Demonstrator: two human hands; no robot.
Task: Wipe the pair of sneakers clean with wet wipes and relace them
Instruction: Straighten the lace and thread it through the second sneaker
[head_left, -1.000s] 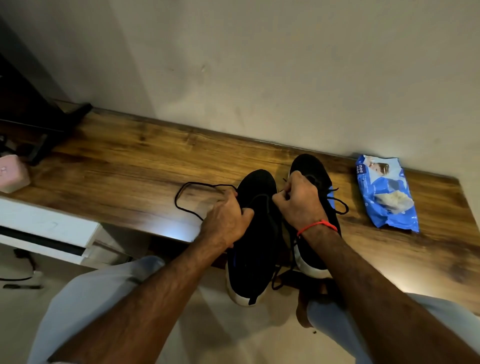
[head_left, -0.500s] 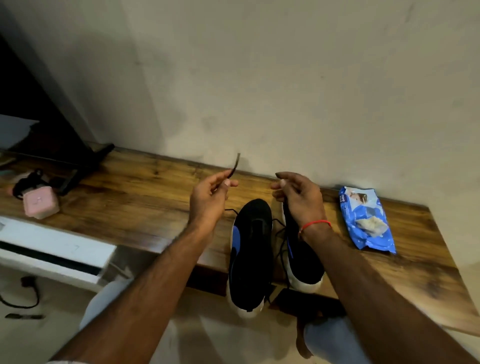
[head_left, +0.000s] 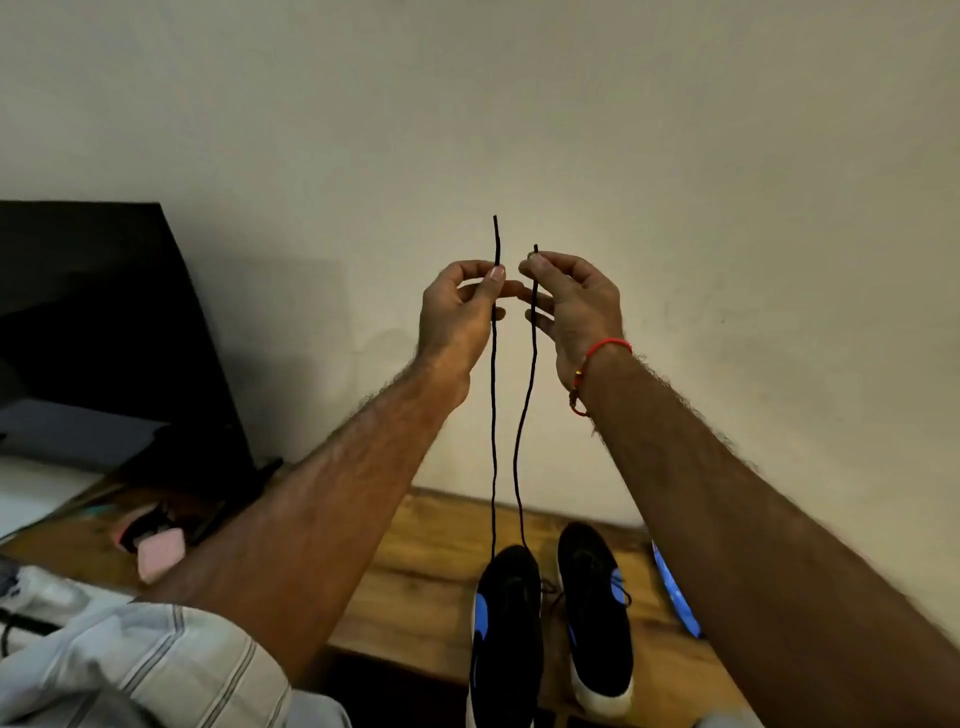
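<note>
Two black sneakers with blue patches and white soles stand side by side on the wooden desk (head_left: 415, 582): the left sneaker (head_left: 506, 634) and the right sneaker (head_left: 597, 623). A black shoelace (head_left: 493, 415) runs up from the left sneaker in two strands. My left hand (head_left: 462, 312) pinches one strand near its tip, raised high before the wall. My right hand (head_left: 571, 301) pinches the other strand's end close beside it. A blue wet wipes pack (head_left: 675, 597) shows as a sliver behind my right forearm.
A dark monitor (head_left: 104, 332) stands at the left on the desk. A pink case (head_left: 161, 556) lies near it among dark cables. The pale wall rises right behind the desk. My lap in light striped cloth fills the bottom left.
Both hands have risen from the sneakers to well above the desk, pulling the two lace ends up taut and level. The camera has tilted upward.
</note>
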